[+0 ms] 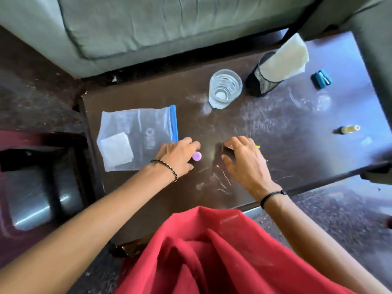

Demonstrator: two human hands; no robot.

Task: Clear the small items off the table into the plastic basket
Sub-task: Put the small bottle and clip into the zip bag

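On the dark scratched table [275, 124], my left hand [177, 155] curls around a small pink round piece [196, 156], thumb on its near side and forefinger on its far side. My right hand [244, 161] is spread over a small dark item [220, 152] in the table's middle. A yellow tip [258, 147] shows past the fingers. Whether the right hand grips anything is unclear. A small blue item [321, 79] and a small yellowish bottle [347, 129] lie at the right. I cannot make out a plastic basket for certain.
A clear zip bag [137, 136] with a blue seal and a white square inside lies at the left. A glass of water [225, 88] and a black mesh napkin holder [265, 81] stand at the back. A grey sofa [148, 28] lies beyond, and a dark red container [25, 187] sits left of the table.
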